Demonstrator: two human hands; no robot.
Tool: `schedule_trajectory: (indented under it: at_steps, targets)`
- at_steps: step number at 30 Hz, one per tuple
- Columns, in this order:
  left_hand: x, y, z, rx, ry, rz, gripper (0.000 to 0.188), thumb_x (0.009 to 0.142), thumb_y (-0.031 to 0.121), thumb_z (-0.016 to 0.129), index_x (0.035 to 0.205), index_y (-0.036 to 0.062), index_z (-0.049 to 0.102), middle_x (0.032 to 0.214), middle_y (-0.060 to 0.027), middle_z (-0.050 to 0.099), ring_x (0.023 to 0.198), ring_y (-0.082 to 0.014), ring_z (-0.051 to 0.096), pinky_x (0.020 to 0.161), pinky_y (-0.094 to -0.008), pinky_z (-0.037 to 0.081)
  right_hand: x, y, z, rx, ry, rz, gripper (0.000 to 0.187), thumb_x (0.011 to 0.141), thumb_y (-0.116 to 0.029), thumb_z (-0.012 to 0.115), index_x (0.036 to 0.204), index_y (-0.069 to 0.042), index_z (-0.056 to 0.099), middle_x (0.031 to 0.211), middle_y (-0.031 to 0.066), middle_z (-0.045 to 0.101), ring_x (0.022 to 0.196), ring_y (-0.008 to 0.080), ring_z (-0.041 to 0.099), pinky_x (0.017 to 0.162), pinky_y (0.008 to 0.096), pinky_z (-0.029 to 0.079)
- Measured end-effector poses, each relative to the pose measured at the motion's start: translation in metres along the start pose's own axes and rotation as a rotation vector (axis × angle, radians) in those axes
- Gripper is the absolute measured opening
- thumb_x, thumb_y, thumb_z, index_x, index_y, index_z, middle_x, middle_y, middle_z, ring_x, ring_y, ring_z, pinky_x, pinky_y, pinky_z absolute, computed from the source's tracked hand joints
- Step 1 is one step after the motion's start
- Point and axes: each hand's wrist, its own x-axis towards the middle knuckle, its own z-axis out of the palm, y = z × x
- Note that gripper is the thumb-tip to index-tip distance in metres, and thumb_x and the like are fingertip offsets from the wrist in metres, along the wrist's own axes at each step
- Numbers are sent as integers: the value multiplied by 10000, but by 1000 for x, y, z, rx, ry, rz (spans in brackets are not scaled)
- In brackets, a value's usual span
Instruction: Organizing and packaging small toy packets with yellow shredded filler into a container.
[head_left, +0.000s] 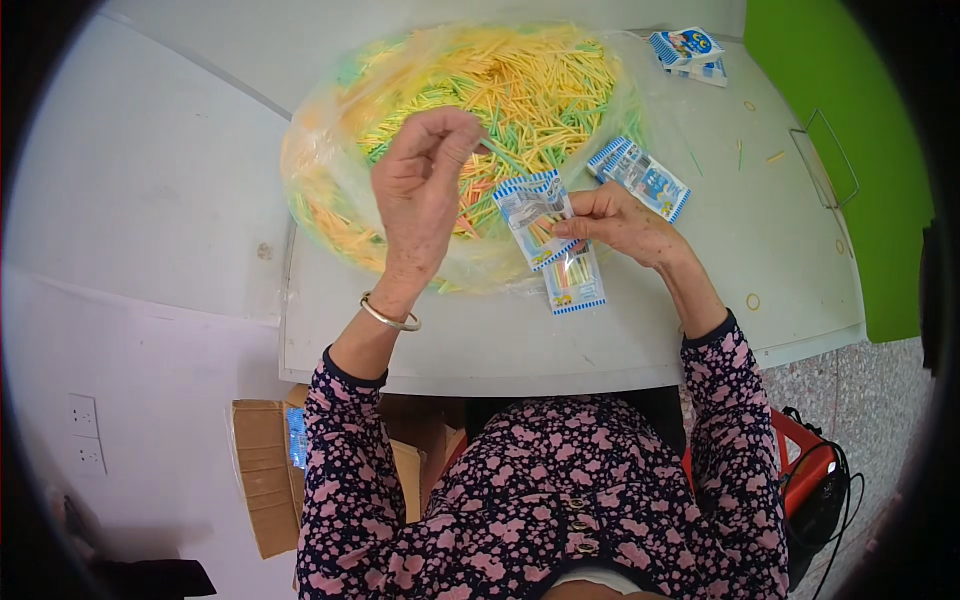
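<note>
Step in hand, as judged: filling a small packet with sticks. Pinching, in closed fingers of the left hand (425, 185), what looks like one green stick (503, 157), lower end at the top of the front packet (530, 205); whether inside the mouth or just against it, cannot tell. Gripping the front packet at its right side between thumb and fingers of the right hand (630, 225), just over the near edge of the plastic bag (312, 150). Sticks visible inside the packet.

Next move, as judged: calls for keeping the mouth spread, lining up the green stick and sliding it down without bending.

Counts:
- Plastic bag: one, on the worktop (650, 345); stick pile (545, 80) within too dense to count.
- Front packet: one, in grip.
- Lower packet (576, 285): one, partly covered by the front one.
- Packets beside the right hand (655, 185): at least two, overlapping.
- Far-corner packets (688, 45): at least two, overlapping.
- Loose sticks (697, 160), right of bag: three made out.
- Yellow rings (752, 301): three made out.
</note>
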Motion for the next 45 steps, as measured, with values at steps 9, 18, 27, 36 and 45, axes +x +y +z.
schedule_trajectory:
  at_steps: [9,18,27,36,45]
  targets:
    - [-19,-20,3,372,-260,-43,207,902,121,554,1053,-17,589,1024,-58,607,961,-130,544,853,-279,434,1,0,-2,134,-35,7,253,856,-204,626,962,23,663,847,14,649,756,47,572,638,202,495]
    - [-17,-32,5,-334,-402,-583,354,879,156,585,1199,25,511,1114,-53,573,1006,-126,519,888,-284,408,2,0,0,708,-242,-110,241,856,-193,619,986,10,630,865,43,621,778,103,565,683,244,460]
    - [-13,-50,6,-179,-239,-490,228,817,140,662,995,26,575,930,-26,614,787,-90,565,719,-239,454,7,-4,2,587,156,-70,311,881,-283,593,1020,-6,622,938,35,630,849,103,602,760,254,478]
    - [-11,-41,6,-199,-206,-578,327,820,97,641,1090,19,474,965,-52,627,838,-91,571,737,-249,459,11,-2,0,238,273,-148,163,864,-166,602,923,-16,629,868,-1,628,768,68,564,708,232,470]
    - [-17,-39,16,-110,-257,-453,336,812,38,594,1120,8,464,1043,-79,616,921,-106,583,815,-264,465,8,-5,5,143,213,-56,230,828,-131,637,1028,-17,642,914,15,653,812,58,565,750,222,439]
